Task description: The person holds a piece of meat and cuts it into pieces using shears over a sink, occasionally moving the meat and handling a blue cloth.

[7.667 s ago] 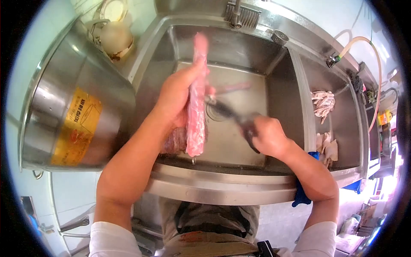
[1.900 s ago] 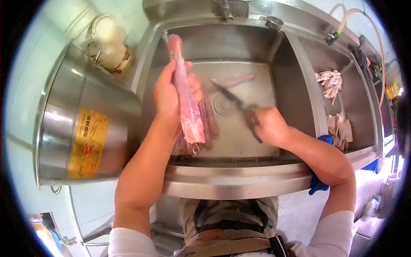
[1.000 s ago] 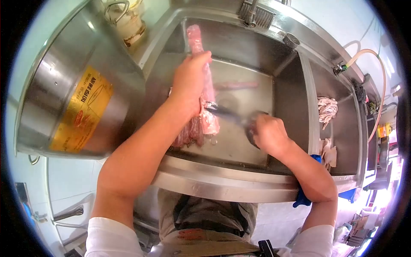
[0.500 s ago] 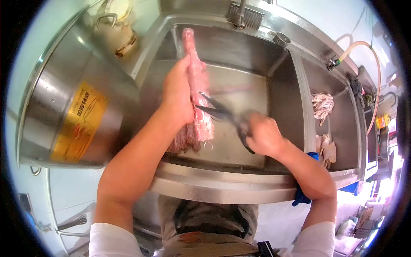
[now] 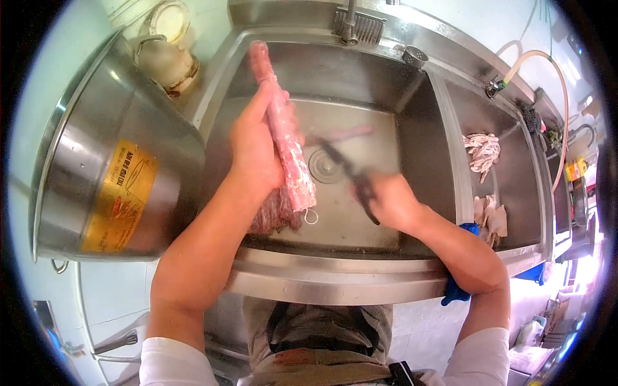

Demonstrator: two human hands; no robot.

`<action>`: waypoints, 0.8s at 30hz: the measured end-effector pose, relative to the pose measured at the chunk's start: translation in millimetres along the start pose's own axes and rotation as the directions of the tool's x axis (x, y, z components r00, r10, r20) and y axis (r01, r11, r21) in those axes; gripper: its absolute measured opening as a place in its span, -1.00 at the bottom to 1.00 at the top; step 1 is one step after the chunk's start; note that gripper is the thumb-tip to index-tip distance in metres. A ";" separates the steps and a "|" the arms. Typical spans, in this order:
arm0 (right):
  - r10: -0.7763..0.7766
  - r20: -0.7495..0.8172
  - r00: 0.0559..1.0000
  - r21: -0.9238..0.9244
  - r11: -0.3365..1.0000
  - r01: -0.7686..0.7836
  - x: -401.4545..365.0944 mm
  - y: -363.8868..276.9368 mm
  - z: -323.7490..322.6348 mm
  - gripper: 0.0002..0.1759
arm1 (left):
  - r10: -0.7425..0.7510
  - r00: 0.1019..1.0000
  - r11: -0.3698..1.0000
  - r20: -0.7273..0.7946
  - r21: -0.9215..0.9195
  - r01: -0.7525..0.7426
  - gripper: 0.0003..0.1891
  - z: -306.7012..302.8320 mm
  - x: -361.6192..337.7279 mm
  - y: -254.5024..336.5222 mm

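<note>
My left hand [image 5: 253, 141] is wrapped round a long, pink, tube-like piece of raw meat [image 5: 293, 154], which slants upward over the big sink basin [image 5: 360, 71]. A thin white loop [image 5: 311, 217] hangs at its lower end. Black scissors [image 5: 362, 186] are in my right hand [image 5: 398, 201], their blurred blades pointing up and left, a little to the right of the meat. Under my left wrist lies darker reddish meat [image 5: 273, 215] on the basin floor. A slim pinkish strip [image 5: 351, 132] rests behind the drain [image 5: 324, 166].
On the left stands a large steel pot [image 5: 77, 186] with a yellow label. The smaller basin [image 5: 515, 186] at right holds pale strips [image 5: 483, 153] and flat pale pieces [image 5: 492, 219]. A blue cloth [image 5: 456, 293] hangs over the front rim. The faucet [image 5: 349, 26] is at the back.
The scissors have moved off the meat toward the right, and their blades, spread at its side before, now look together. The meat's upper end has tilted left.
</note>
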State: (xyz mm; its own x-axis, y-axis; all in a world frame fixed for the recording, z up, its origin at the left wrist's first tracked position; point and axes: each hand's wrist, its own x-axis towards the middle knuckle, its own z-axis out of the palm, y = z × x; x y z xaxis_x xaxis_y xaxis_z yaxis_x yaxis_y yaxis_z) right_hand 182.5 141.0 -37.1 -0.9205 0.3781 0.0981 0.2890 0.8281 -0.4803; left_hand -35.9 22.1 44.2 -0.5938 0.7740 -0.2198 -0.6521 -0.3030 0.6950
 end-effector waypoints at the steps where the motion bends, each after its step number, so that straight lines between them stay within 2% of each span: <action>1: -0.011 -0.003 1.000 -0.020 1.000 0.011 0.5 -3.1 0.5 -0.90 | 0.002 1.000 1.000 0.019 -0.007 -0.002 -0.67 -1.1 0.7 -0.5; 6: 0.002 -0.056 0.998 -0.145 0.989 -0.010 2.1 -22.6 -3.3 -0.78 | 0.024 0.998 1.000 0.066 0.011 -0.025 -0.66 -3.1 3.3 -4.5; 9: 0.009 -0.047 0.999 -0.228 0.973 -0.020 2.2 -11.0 1.5 -0.75 | 0.008 0.996 1.000 0.093 -0.016 -0.007 -0.66 -4.5 1.8 -6.9; 12: 0.006 -0.064 0.998 -0.220 0.975 -0.020 2.5 -11.7 -0.5 -0.77 | 0.022 1.000 0.998 0.015 -0.053 -0.021 -0.68 6.4 -2.2 -4.9; 15: 0.060 -0.025 0.998 0.044 0.997 -0.059 3.2 -0.9 1.2 -0.78 | 0.024 0.999 0.999 -0.027 -0.046 -0.025 -0.66 13.1 -8.4 -1.5; 18: -0.005 -0.046 0.999 -0.021 1.000 0.004 5.1 -3.2 4.1 -0.78 | 0.032 0.999 0.999 -0.031 -0.022 -0.032 -0.65 8.5 0.5 -4.7; 21: 0.013 -0.046 0.999 -0.061 0.998 -0.016 4.9 -15.0 1.6 -0.78 | -0.012 0.998 1.000 0.054 0.010 0.011 -0.63 3.9 -1.0 -7.3; 24: -0.036 -0.137 0.990 -0.170 0.985 0.012 2.5 -13.2 11.2 -0.78 | -0.045 0.994 0.998 0.100 -0.036 0.048 -0.64 0.2 1.0 -9.9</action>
State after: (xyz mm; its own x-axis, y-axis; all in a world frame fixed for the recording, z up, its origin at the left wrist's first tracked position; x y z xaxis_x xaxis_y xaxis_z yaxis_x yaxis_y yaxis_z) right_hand 173.4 126.4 -40.2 -0.8855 0.4016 0.2337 0.3184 0.8908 -0.3243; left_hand -30.0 26.0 37.3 -0.5143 0.8382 -0.1813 -0.6969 -0.2852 0.6581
